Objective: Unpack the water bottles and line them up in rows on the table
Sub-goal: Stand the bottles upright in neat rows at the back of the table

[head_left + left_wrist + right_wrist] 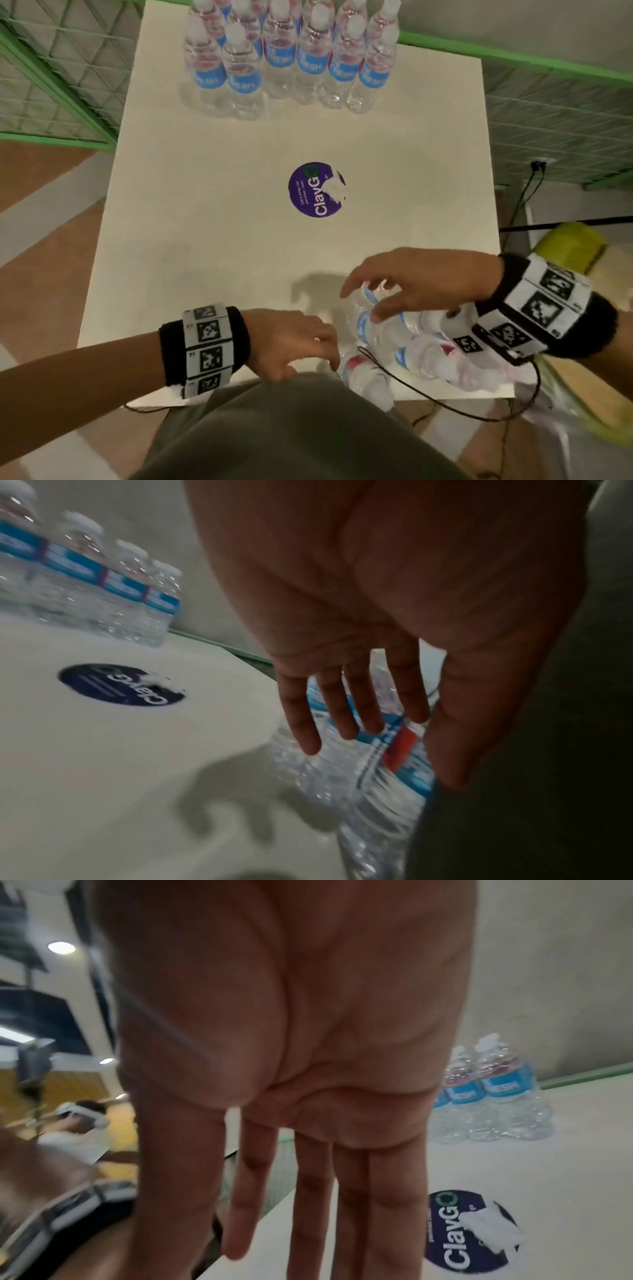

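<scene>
Two hands: both hover over the near right corner of the bench, palms down, holding nothing.
Left hand (294, 342): just left of the packed bottles; its fingers (363, 704) are straight and slightly spread, apart from the plastic in the left wrist view.
Right hand (407, 284): above the packed bottles; its fingers (308, 1191) are extended, loosely spread, not curled round anything. Whether a fingertip touches a bottle cannot be told.
Packed bottles: a bundle of clear plastic water bottles with blue labels (404, 346) lies on its side at the near right corner of the bench, partly overhanging the near edge.
Lined-up bottles: a group of upright clear water bottles with white caps and blue labels (291, 65) stands in rows at the far edge of the bench, touching one another.
Bench: a pale cream square top (205, 212).
Sticker: a round purple sticker with white lettering (313, 190), partly torn, sits mid-bench, well apart from both bottle groups.
Wrists: each carries a black band with black-and-white coded markers (205, 349).
</scene>
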Action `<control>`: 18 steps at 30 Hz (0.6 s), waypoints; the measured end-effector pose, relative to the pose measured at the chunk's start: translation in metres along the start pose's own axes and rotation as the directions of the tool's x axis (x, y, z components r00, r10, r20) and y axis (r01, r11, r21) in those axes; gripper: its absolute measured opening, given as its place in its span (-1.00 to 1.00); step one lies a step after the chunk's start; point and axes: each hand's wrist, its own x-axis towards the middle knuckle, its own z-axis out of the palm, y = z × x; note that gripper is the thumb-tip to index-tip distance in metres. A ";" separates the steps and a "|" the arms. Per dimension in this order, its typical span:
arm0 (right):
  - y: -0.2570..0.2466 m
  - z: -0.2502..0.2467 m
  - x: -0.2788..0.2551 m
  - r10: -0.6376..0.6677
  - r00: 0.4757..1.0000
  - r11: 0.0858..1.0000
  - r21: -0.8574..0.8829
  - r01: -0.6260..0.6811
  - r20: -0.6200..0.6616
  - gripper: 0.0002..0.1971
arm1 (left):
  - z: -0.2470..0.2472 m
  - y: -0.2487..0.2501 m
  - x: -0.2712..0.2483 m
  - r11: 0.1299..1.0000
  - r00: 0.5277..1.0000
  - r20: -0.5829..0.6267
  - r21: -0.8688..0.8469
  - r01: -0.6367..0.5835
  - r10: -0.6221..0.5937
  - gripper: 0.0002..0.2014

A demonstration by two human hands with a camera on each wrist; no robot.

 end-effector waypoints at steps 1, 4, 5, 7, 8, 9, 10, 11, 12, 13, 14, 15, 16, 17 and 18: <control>-0.002 0.011 -0.004 0.003 1.000 0.998 -0.061 -0.001 0.029 -0.56 | 0.007 0.006 0.000 1.000 1.000 0.017 -0.003 -0.009 0.009 -0.48; 0.002 0.031 -0.011 0.034 0.995 0.973 -0.226 -0.056 -0.099 -0.53 | 0.014 0.016 0.004 1.000 0.982 -0.189 0.011 -0.013 0.015 -0.63; 0.005 0.034 -0.012 0.043 0.983 0.962 -0.257 -0.088 -0.178 -0.52 | 0.011 0.017 0.007 1.000 0.959 -0.284 0.019 0.000 0.006 -0.67; 0.014 0.035 -0.012 0.064 0.946 0.935 -0.312 -0.167 -0.317 -0.50 | 0.000 0.022 0.017 0.996 0.891 -0.452 0.090 0.006 0.035 -0.70; 0.019 0.034 -0.011 0.093 0.932 0.919 -0.329 -0.216 -0.350 -0.49 | -0.007 0.026 0.024 0.988 0.858 -0.508 0.151 0.005 0.074 -0.70; 0.023 0.033 -0.010 0.144 0.923 0.912 -0.313 -0.263 -0.357 -0.50 | -0.012 0.031 0.033 0.977 0.834 -0.538 0.213 -0.006 0.122 -0.68; 0.027 0.031 -0.009 0.200 0.917 0.916 -0.266 -0.299 -0.344 -0.52 | -0.015 0.033 0.042 0.963 0.823 -0.541 0.267 -0.025 0.172 -0.63; 0.030 0.029 -0.008 0.240 0.915 0.926 -0.205 -0.316 -0.325 -0.55 | -0.016 0.035 0.051 0.950 0.825 -0.526 0.309 -0.040 0.206 -0.58; 0.032 0.026 -0.007 0.258 0.912 0.936 -0.150 -0.317 -0.319 -0.58 | -0.017 0.035 0.060 0.940 0.834 -0.505 0.337 -0.049 0.224 -0.54; 0.034 0.023 -0.006 0.265 0.906 0.943 -0.107 -0.315 -0.330 -0.62 | -0.018 0.034 0.068 0.937 0.847 -0.481 0.344 -0.057 0.228 -0.50; 0.035 0.020 -0.005 0.265 0.895 0.947 -0.077 -0.311 -0.358 -0.66 | -0.019 0.034 0.073 0.943 0.866 -0.450 0.326 -0.069 0.219 -0.49; 0.037 0.016 -0.004 0.264 0.882 0.950 -0.054 -0.308 -0.389 -0.69 | -0.022 0.034 0.075 0.954 0.891 -0.411 0.290 -0.075 0.194 -0.50; 0.038 0.012 -0.003 0.264 0.870 0.952 -0.031 -0.304 -0.416 -0.72 | -0.025 0.035 0.076 0.967 0.915 -0.370 0.246 -0.066 0.157 -0.53; 0.039 0.007 -0.002 0.268 0.858 0.953 -0.008 -0.302 -0.438 -0.73 | -0.030 0.036 0.075 0.979 0.938 -0.328 0.201 -0.046 0.111 -0.56; 0.040 0.001 -0.001 0.273 0.846 0.953 0.012 -0.302 -0.458 -0.74 | -0.034 0.035 0.072 0.989 0.947 -0.313 0.145 -0.020 0.065 -0.57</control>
